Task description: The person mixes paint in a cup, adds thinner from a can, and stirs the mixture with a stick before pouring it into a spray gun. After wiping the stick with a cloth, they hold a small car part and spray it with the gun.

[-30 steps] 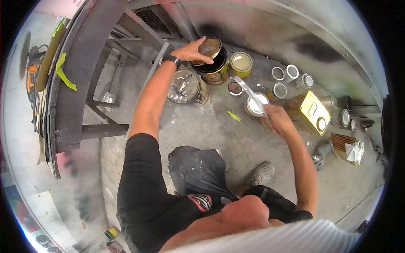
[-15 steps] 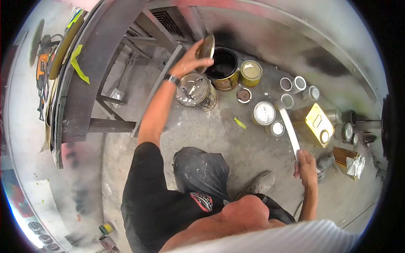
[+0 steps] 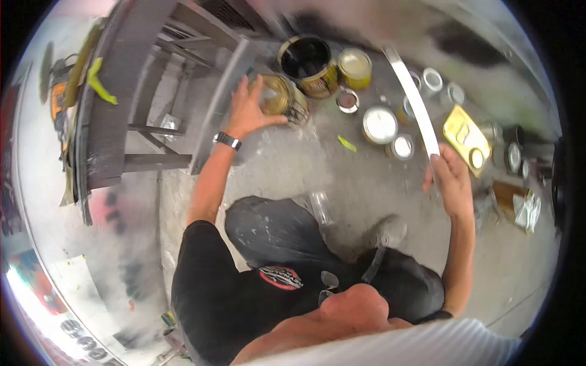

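At the upper left, my left hand [image 3: 247, 111] is spread, thumb and fingers apart, at the near-left edge of a golden can lid [image 3: 276, 96]. This lid lies on top of a large paint can [image 3: 299, 110], and the hand partly hides it. Just beyond stands an open can [image 3: 308, 61], dark inside. My right hand [image 3: 450, 174] is closed round the lower end of a long, flat, pale paint stirring stick [image 3: 415, 100]. The stick slants up and left, its far tip above the floor near the wall. Its tip touches no can that I can make out.
A yellow can [image 3: 355, 68], a white-topped can [image 3: 379, 125] and a yellow-topped rectangular tin [image 3: 467, 137] stand on the floor with several smaller cans. A clear cup-like item [image 3: 320, 208] is by my knee. A dark wooden frame [image 3: 159, 161] borders the left.
My left hand has brought the lid from beside the open can down onto the neighbouring can, and its fingers have spread. My right hand has moved up with the stick. My body has lowered.
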`<state>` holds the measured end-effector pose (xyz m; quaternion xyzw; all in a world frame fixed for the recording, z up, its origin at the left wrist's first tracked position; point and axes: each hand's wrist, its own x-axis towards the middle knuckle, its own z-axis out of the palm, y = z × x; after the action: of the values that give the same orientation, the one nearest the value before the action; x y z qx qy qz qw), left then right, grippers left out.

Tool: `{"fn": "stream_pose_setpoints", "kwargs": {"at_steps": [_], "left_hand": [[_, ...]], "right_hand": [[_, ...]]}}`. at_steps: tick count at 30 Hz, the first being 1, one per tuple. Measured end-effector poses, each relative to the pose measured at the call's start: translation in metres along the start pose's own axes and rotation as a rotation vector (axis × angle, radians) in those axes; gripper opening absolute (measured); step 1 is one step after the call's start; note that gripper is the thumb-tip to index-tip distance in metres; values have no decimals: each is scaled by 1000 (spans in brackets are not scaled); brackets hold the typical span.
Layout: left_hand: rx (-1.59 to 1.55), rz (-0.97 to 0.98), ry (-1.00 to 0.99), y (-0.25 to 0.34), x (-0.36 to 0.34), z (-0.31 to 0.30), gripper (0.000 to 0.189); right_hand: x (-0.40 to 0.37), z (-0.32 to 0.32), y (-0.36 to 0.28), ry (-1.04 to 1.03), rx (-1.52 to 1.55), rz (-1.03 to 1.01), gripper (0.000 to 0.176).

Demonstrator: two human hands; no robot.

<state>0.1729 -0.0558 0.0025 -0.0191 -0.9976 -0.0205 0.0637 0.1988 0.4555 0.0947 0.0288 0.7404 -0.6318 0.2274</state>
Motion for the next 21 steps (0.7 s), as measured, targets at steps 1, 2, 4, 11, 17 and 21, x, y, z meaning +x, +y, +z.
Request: {"fn": "stream_pose_setpoints", "kwargs": {"at_steps": [1, 2, 4, 11, 17, 21], "left_hand": [[-130, 69, 52, 9, 1, -4, 124], [-273, 129, 74, 16, 0, -2, 117], [-490, 228, 12, 52, -35, 1, 92], [-417, 804, -636, 106, -157, 88, 90], [-286, 837, -488, 149, -237, 173, 64], [-410, 694, -632, 141, -221, 184, 62]], "right_hand": [[-1, -5, 3, -5, -46, -60, 33], [-5, -4, -1, 13, -48, -114, 41], [-13, -1, -8, 43, -109, -125, 52], [-23, 0, -18, -42, -85, -220, 48], [-26, -9, -9, -245, 39, -161, 38], [-39, -8, -24, -308, 340, -325, 65]]}}
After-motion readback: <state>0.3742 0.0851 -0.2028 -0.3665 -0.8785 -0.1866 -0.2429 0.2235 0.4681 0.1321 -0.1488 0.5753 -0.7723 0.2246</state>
